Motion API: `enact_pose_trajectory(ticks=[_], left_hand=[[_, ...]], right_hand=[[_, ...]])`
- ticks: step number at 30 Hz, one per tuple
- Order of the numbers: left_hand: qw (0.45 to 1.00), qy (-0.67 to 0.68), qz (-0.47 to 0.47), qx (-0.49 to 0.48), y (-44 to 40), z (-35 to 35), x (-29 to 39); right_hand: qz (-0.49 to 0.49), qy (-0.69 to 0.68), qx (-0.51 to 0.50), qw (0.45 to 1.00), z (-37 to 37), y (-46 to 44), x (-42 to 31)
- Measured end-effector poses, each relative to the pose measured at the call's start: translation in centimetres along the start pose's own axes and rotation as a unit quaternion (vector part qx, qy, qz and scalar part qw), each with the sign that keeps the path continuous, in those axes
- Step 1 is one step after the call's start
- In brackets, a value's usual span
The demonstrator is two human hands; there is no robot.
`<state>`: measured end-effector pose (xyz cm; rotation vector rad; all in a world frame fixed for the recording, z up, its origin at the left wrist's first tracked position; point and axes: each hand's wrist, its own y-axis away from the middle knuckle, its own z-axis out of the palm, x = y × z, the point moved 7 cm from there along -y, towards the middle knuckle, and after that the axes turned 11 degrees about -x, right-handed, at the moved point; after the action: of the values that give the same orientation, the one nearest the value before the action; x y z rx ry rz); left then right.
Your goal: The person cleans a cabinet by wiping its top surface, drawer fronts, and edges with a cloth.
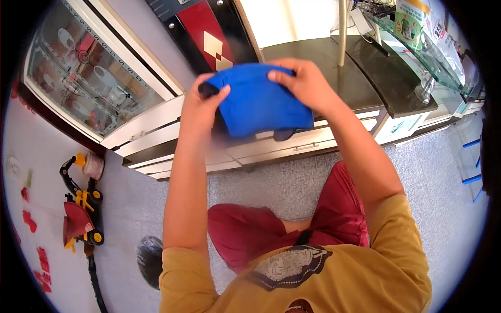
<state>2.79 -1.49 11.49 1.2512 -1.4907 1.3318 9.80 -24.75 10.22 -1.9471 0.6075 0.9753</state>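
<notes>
A blue cloth item (pixel 261 99) with dark parts at its left edge and underside is stretched between my two hands, in front of a low cabinet. My left hand (pixel 204 104) pinches its upper left corner, thumb on the front face. At the upper right edge, my right hand (pixel 305 82) grips the cloth, with the thumb on the front and the fingers behind it. The lower edge of the cloth hangs free, slightly blurred.
Behind the cloth runs a cabinet with a dark countertop (pixel 360 91). A glass shelf with packets (pixel 409 23) and cables stands at the right. Toy vehicles (pixel 83 216) and a dark round object (pixel 150 261) are at the left.
</notes>
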Motion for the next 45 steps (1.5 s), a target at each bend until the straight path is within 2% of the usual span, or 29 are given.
enact_pose_trajectory(ticks=[2,3,5,6,9,11,13,17,19,21,22,25,26,27,28,29,31,33,35,37,39,41,43,44,45], left_hand=[[0.997,0.008,0.079,-0.004,-1.2,-0.2,2.1],[0.993,0.011,0.117,-0.005,-1.3,-0.1,3.5],[0.990,-0.038,0.136,0.006,-0.1,0.4,4.9],[0.987,-0.063,0.145,0.010,0.8,0.5,5.1],[0.961,-0.213,0.167,-0.062,3.1,1.0,0.0],[0.939,-0.300,0.106,-0.133,5.5,2.1,-4.1],[0.919,-0.326,0.107,-0.195,7.5,2.9,-9.4],[0.925,-0.309,0.101,-0.199,10.1,4.3,-11.3],[0.939,-0.282,0.092,-0.173,10.4,4.4,-10.8],[0.941,-0.281,0.095,-0.162,10.5,4.4,-10.8],[0.942,-0.281,0.096,-0.157,10.6,4.3,-10.8],[0.944,-0.286,0.104,-0.125,10.9,3.8,-10.4],[0.946,-0.286,0.122,-0.095,10.9,3.3,-10.0],[0.946,-0.285,0.138,-0.066,11.0,2.8,-9.7],[0.946,-0.284,0.154,-0.038,11.1,2.3,-9.4],[0.949,-0.266,0.170,-0.019,11.0,1.9,-9.0],[0.946,-0.274,0.171,-0.013,11.1,1.6,-8.8],[0.944,-0.287,0.163,-0.022,11.1,1.9,-9.2],[0.950,-0.274,0.147,-0.034,11.2,2.5,-9.8],[0.963,-0.237,0.121,-0.047,11.4,2.9,-10.5],[0.960,-0.235,0.148,-0.031,11.6,3.1,-10.0],[0.960,-0.223,0.168,-0.017,11.7,2.9,-9.6],[0.964,-0.200,0.178,-0.005,11.5,2.3,-9.3],[0.951,-0.215,0.221,-0.008,11.5,2.1,-8.7],[0.959,-0.194,0.206,-0.013,11.3,2.2,-8.3]], right_hand=[[-0.042,0.023,0.028,0.998,-1.1,-1.7,-1.6],[-0.106,0.066,0.061,0.990,-1.8,-1.5,-3.8],[-0.229,0.147,0.124,0.954,-2.3,-0.2,-7.4],[-0.244,0.181,0.124,0.945,-2.2,0.9,-7.8],[-0.235,0.294,0.058,0.925,0.3,5.2,-5.4],[-0.139,0.335,-0.057,0.930,2.4,8.4,-1.0],[-0.045,0.272,-0.041,0.960,2.3,9.7,2.8],[0.094,0.209,0.063,0.971,1.0,7.7,4.4],[0.048,0.315,0.056,0.946,2.0,5.7,3.3],[0.010,0.437,0.023,0.899,4.1,4.3,3.7],[0.023,0.471,-0.032,0.881,5.2,3.6,4.8],[0.027,0.349,0.043,0.936,3.7,2.1,6.4],[0.063,0.219,0.099,0.969,1.6,2.0,7.4],[0.133,-0.034,0.118,0.983,-0.3,2.3,8.0],[0.075,-0.209,0.171,0.960,-1.7,2.9,7.9],[0.108,-0.276,0.196,0.935,-3.3,4.0,8.4],[0.106,-0.364,0.199,0.904,-4.4,5.8,9.0],[0.231,-0.293,0.146,0.916,-4.2,8.2,8.6],[0.252,-0.172,0.073,0.950,-4.4,9.7,9.8],[0.252,-0.103,0.048,0.961,-4.1,10.6,8.7],[0.160,-0.048,0.046,0.985,-3.2,11.2,8.7],[0.123,0.031,-0.024,0.992,-0.7,12.2,6.9],[0.122,0.044,-0.089,0.988,3.0,14.1,6.6],[0.124,0.092,-0.083,0.984,5.1,15.1,6.5],[0.082,0.183,-0.086,0.976,7.0,15.5,5.5]])
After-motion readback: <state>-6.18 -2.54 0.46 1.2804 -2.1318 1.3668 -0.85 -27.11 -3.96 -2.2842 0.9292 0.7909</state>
